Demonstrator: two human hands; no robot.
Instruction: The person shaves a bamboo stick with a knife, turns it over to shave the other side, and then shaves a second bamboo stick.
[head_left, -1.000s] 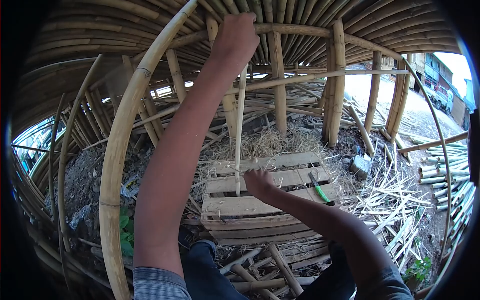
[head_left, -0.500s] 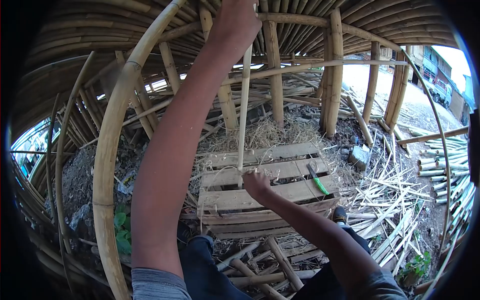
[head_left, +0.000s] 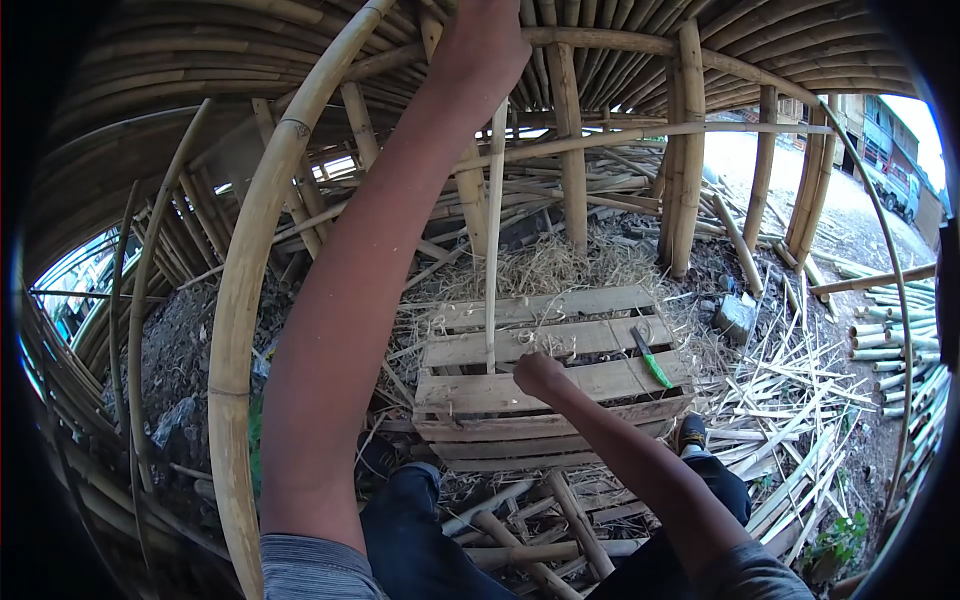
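My left hand point(head_left: 483, 48) is raised to the top edge of the view, closed around the upper part of a long pale bamboo strip point(head_left: 494, 240). The strip stands nearly upright, its lower end at the slatted wooden crate point(head_left: 470, 395). Over the crate's slats, just right of that lower end, my right hand point(head_left: 541, 375) is closed and apart from the strip; what its fingers hold, if anything, is hidden. A knife with a green handle point(head_left: 655, 368) lies on the crate's right side, blade pointing away from me.
A thick curved bamboo pole point(head_left: 228, 400) rises close on my left. Shavings point(head_left: 550, 262) lie behind the crate, split strips point(head_left: 780, 430) to its right. Bamboo posts point(head_left: 687, 160) stand behind. Cut poles point(head_left: 915, 345) are stacked at far right, near a stone block point(head_left: 737, 316).
My right hand has come away from the strip's lower end, a little to the right. My left hand still holds the strip up high. The whole view has shifted slightly.
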